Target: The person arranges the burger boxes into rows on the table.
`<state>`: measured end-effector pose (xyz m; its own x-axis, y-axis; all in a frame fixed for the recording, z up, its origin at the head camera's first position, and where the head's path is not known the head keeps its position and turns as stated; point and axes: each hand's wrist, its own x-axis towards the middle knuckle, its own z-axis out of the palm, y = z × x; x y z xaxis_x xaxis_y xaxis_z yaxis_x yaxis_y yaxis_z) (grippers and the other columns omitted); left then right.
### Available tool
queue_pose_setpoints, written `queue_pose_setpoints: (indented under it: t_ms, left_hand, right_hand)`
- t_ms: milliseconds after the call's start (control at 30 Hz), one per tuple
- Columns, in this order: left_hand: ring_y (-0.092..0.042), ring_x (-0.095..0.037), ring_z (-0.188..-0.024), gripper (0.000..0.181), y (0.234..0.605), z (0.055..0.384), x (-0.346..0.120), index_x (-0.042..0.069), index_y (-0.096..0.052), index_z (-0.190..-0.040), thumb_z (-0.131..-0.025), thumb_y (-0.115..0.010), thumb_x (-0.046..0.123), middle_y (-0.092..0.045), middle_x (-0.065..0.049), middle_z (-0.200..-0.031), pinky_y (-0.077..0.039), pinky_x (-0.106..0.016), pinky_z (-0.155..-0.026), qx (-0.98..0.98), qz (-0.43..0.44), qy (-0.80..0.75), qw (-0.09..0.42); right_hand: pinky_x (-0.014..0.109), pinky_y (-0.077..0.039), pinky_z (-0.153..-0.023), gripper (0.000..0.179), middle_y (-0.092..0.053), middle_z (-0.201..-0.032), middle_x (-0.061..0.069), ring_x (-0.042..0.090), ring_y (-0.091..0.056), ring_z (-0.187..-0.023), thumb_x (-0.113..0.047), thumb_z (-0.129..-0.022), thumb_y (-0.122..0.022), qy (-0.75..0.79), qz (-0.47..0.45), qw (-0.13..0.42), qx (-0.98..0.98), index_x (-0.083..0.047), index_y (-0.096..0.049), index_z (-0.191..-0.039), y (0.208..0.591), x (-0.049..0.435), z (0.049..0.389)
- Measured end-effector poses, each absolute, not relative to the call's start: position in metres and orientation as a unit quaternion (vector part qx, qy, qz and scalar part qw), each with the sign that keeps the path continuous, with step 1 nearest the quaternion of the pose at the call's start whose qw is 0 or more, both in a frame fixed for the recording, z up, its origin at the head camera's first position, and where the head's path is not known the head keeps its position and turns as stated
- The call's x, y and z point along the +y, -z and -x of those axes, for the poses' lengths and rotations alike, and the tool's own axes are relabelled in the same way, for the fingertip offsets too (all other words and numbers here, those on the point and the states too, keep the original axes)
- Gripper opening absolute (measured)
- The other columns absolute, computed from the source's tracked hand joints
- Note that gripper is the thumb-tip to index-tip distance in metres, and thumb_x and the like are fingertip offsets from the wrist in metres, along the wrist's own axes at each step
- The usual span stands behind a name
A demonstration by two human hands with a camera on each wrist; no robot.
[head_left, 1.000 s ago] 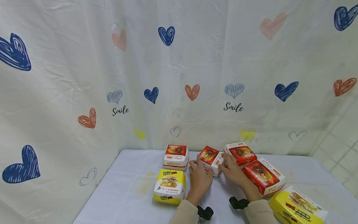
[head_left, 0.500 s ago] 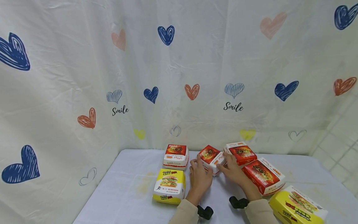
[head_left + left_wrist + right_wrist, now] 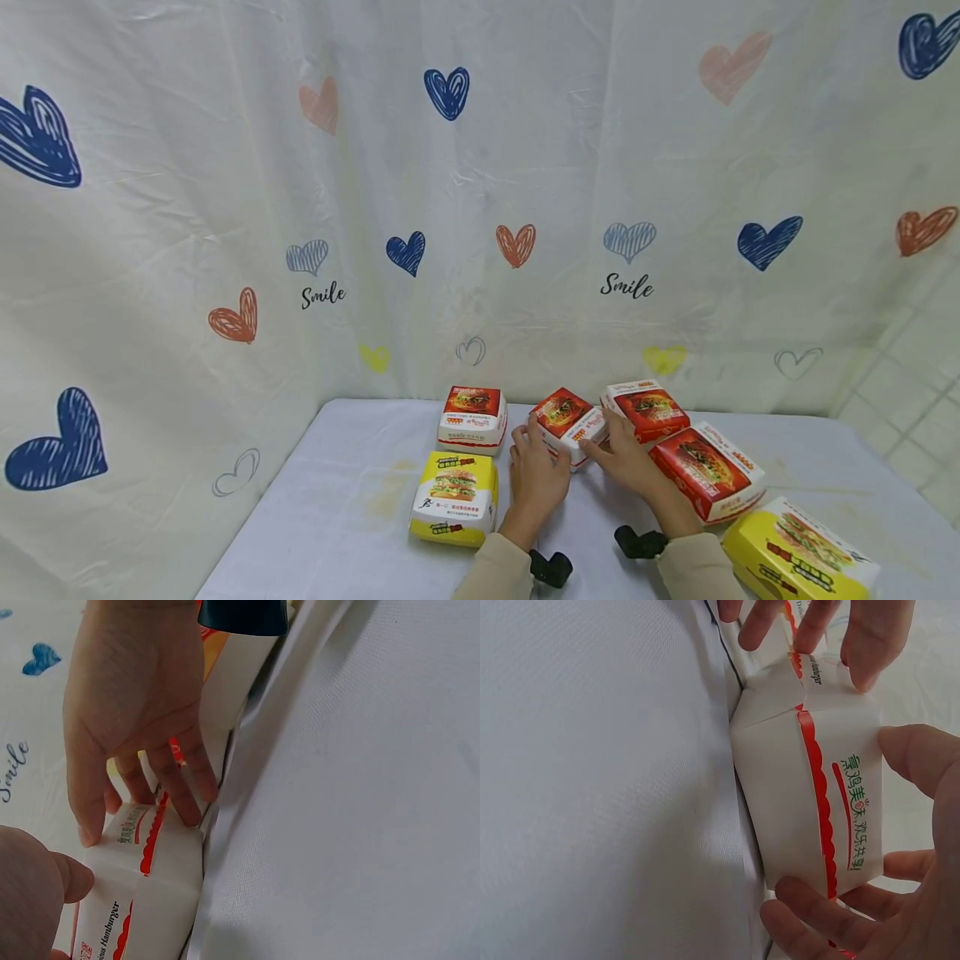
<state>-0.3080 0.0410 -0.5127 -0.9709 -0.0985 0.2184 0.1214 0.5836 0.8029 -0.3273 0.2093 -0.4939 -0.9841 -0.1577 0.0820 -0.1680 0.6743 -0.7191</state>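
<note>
Between both hands, a small red-and-white hamburger box (image 3: 566,417) sits at an angle near the table's back edge, its printed lid up. My left hand (image 3: 538,479) grips its left side, fingers along the far left and thumb on the near face. On the right, my right hand (image 3: 626,452) holds the box with thumb in front and fingers around the end. In the right wrist view, the box (image 3: 780,787) shows a white side with a scalloped red band, and the right thumb (image 3: 919,754) presses near its top edge. The box looks closed.
Left of the hands stand another red-and-white box (image 3: 471,421) and a yellow burger box (image 3: 453,500). To the right are two red boxes, one at the back (image 3: 648,414) and one nearer (image 3: 705,467), plus a yellow box (image 3: 798,554). A heart-patterned curtain (image 3: 562,183) hangs behind.
The held hamburger box has turned slightly between my hands, its left corner shifting a little left and its right corner a little right. The hands barely move; the other boxes stay put.
</note>
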Motion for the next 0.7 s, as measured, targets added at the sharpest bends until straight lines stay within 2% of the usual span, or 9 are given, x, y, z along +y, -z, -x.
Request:
queue_pose_setpoints:
  t_ms: [200, 500, 700]
  left_hand:
    - [-0.050, -0.037, -0.126, 0.073, 0.5125, 0.3070, 0.0401, 0.004, -0.033, -0.156, -0.097, -0.067, 0.032, -0.042, -0.019, -0.148, -0.045, -0.058, -0.103, -0.883, 0.008, 0.453, 0.124]
    - [-0.052, -0.038, -0.126, 0.065, 0.5102, 0.3045, 0.0381, 0.004, -0.039, -0.153, -0.099, -0.064, 0.030, -0.045, -0.020, -0.145, -0.045, -0.059, -0.103, -0.888, 0.013, 0.445, 0.118]
    - [-0.053, -0.036, -0.124, 0.068, 0.5114, 0.3057, 0.0380, 0.005, -0.036, -0.155, -0.099, -0.063, 0.032, -0.044, -0.019, -0.143, -0.047, -0.057, -0.102, -0.886, 0.007, 0.451, 0.109]
  right_hand:
    - [0.071, -0.029, -0.114, 0.092, -0.016, -0.158, 0.037, 0.054, -0.033, -0.141, -0.039, -0.099, -0.065, -0.387, -0.088, 0.011, -0.918, 0.011, -0.011, -0.154, 0.4945, 0.2094, 0.3267]
    - [0.068, -0.037, -0.111, 0.090, -0.023, -0.151, 0.033, 0.048, -0.039, -0.132, -0.036, -0.098, -0.068, -0.389, -0.084, 0.010, -0.917, 0.009, -0.015, -0.156, 0.4943, 0.2059, 0.3253]
    - [0.066, -0.039, -0.109, 0.084, -0.026, -0.149, 0.032, 0.046, -0.041, -0.129, -0.034, -0.100, -0.065, -0.386, -0.081, 0.006, -0.919, 0.009, -0.018, -0.154, 0.4951, 0.2060, 0.3248]
